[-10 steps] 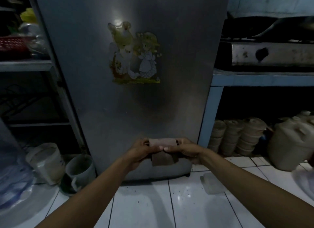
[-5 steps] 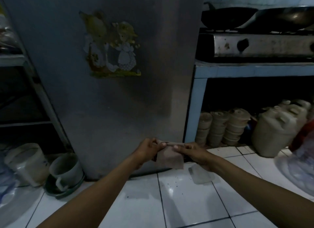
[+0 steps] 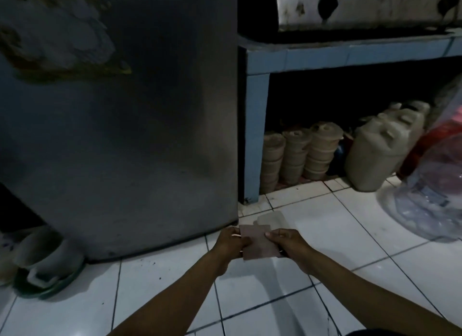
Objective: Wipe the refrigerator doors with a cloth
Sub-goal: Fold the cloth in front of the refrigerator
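Observation:
The grey refrigerator door (image 3: 140, 135) fills the left half of the view, with a worn cartoon sticker (image 3: 57, 38) near its top left. A small folded brownish cloth (image 3: 256, 243) hangs between my two hands, low over the white tiled floor in front of the door's lower right corner. My left hand (image 3: 230, 244) pinches the cloth's left edge. My right hand (image 3: 287, 244) grips its right side, thumb on top. The cloth is off the door.
A blue tiled counter (image 3: 325, 56) with a gas stove (image 3: 362, 5) stands right of the fridge. Under it are stacked containers (image 3: 295, 155) and a jerrycan (image 3: 375, 153). A plastic bag (image 3: 430, 190) lies far right, cups on a green plate (image 3: 47, 268) at left, a clear lid (image 3: 272, 218) on the floor.
The view has swung right and down. My hands with the cloth have drawn back from the bottom of the door, from in front of it to over the floor.

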